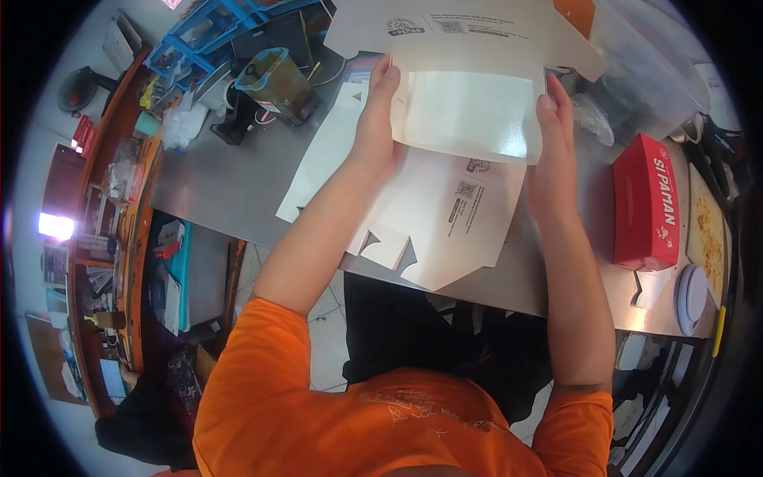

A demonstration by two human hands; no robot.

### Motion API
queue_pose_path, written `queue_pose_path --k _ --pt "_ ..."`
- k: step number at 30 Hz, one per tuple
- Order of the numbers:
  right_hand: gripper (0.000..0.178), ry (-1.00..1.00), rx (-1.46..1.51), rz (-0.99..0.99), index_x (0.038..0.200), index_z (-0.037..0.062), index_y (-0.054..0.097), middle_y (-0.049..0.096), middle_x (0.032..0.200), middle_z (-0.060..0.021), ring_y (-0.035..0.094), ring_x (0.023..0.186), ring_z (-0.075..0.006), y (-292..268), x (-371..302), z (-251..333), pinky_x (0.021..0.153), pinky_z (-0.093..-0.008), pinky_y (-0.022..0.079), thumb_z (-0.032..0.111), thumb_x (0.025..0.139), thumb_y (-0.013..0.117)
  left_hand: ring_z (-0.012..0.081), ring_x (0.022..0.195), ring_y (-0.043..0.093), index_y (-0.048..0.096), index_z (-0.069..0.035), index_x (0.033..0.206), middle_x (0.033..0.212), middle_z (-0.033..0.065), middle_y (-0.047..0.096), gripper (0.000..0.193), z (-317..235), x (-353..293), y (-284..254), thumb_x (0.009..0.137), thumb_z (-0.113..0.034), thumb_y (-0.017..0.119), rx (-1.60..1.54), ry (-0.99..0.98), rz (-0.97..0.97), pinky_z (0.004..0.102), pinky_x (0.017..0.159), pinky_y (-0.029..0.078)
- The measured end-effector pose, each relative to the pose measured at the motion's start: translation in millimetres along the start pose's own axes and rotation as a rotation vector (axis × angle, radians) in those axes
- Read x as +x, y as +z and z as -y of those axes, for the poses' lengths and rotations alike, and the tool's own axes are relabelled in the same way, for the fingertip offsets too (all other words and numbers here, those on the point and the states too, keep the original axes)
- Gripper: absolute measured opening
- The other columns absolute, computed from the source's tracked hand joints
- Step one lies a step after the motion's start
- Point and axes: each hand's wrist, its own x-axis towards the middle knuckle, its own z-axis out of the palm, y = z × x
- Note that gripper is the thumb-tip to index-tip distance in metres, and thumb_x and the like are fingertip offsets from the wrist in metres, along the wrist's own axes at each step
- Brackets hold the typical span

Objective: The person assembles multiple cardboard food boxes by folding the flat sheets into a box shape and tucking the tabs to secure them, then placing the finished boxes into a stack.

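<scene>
A partly folded white paperboard box [469, 111] is between my two hands, its shiny inside facing up and its printed panel spread at the far side. My left hand [377, 119] grips the box's left side, thumb at the top edge. On the opposite side my right hand [555, 155] is closed on the box wall, with the fingers partly hidden behind it. Under the box lie flat paperboard blanks [485, 230] with cut flaps and dark print, reaching to the near table edge.
A finished-looking red box [645, 203] stands on the metal table [211, 183] at right. Nearby are a round lid [693, 298], a stained cutting board [707, 226] and a clear plastic bin [648, 67]. Far left hold a bluish tub [274, 83] and blue baskets [203, 36].
</scene>
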Motion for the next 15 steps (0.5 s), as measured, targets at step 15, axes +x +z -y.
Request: queue_pose_path --k 15 --pt "0.067 0.028 0.038 0.092 0.162 0.0072 0.037 0.050 0.156 -0.0111 0.046 0.147 -0.0224 -1 -1 6 0.121 -0.0414 0.037 0.047 0.109 0.051 0.0242 0.147 0.045 0.032 -0.010 0.162 0.156 0.0094 0.048 0.075 0 1 -9 0.106 -0.052 0.057 -0.012 -0.201 0.018 0.0423 0.119 0.040"
